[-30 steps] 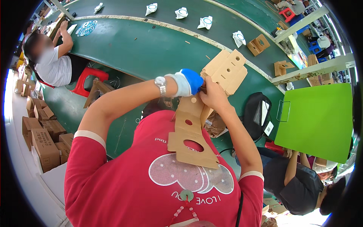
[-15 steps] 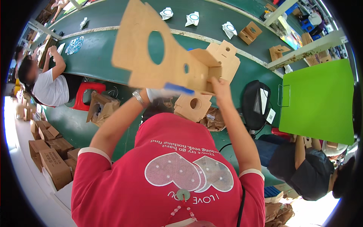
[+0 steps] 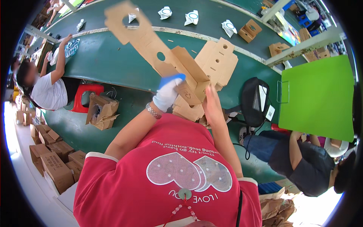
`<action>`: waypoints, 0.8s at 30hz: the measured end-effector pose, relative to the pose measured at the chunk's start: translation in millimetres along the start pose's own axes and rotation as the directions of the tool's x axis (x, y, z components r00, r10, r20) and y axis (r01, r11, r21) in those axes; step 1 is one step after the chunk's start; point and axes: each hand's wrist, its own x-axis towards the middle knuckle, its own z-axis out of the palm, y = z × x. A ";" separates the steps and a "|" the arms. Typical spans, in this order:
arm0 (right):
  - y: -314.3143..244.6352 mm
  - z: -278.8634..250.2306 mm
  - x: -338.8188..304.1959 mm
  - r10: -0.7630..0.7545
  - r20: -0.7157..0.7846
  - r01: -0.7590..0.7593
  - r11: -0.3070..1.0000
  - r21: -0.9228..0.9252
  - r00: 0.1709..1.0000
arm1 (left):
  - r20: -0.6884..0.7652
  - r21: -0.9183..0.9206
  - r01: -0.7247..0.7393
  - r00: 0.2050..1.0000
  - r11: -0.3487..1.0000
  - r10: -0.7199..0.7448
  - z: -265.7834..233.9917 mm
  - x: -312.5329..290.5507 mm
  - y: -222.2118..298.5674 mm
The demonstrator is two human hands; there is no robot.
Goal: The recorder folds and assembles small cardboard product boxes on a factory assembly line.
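A partly folded brown cardboard box [image 3: 191, 70] is up in front of my chest, over the table edge. Its long flap with round cut-outs stretches to the far left. My left hand [image 3: 168, 92], in a white glove with blue on it, is closed on the box's near left side. Bare, my right hand [image 3: 212, 105] presses against the right end of the box with its fingers stretched out. Beyond and beneath it, flat die-cut cardboard sheets [image 3: 223, 60] lie on the green table, and some reach over its near edge.
On the dark conveyor belt [image 3: 211, 22] sit several white wrapped pieces [image 3: 191, 17] and folded cardboard boxes [image 3: 250, 31]. A black chair back [image 3: 254, 102] and a green panel [image 3: 317, 96] are at the right. People sit left and right. An open carton [image 3: 102, 111] stands by a red stool [image 3: 82, 97].
The box has turned and come lower, with its long flap swung farther left. My left hand has moved right and nearer the folded end; my right hand has straightened its fingers.
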 end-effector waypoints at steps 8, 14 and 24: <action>14.6 1.1 -9.9 -0.248 0.056 0.249 0.881 -0.402 0.967 | -0.264 -0.135 0.026 0.963 0.991 -0.061 11.6 -0.1 -6.7; -0.1 -6.1 -10.1 -0.040 0.323 0.115 0.969 -0.218 0.946 | -0.044 -0.368 0.137 0.985 0.920 -0.165 -16.3 -28.8 24.2; 40.1 40.1 -15.7 0.149 0.302 -0.011 0.910 -0.414 0.942 | -0.471 0.541 0.272 0.882 0.796 0.019 -32.7 -95.3 50.2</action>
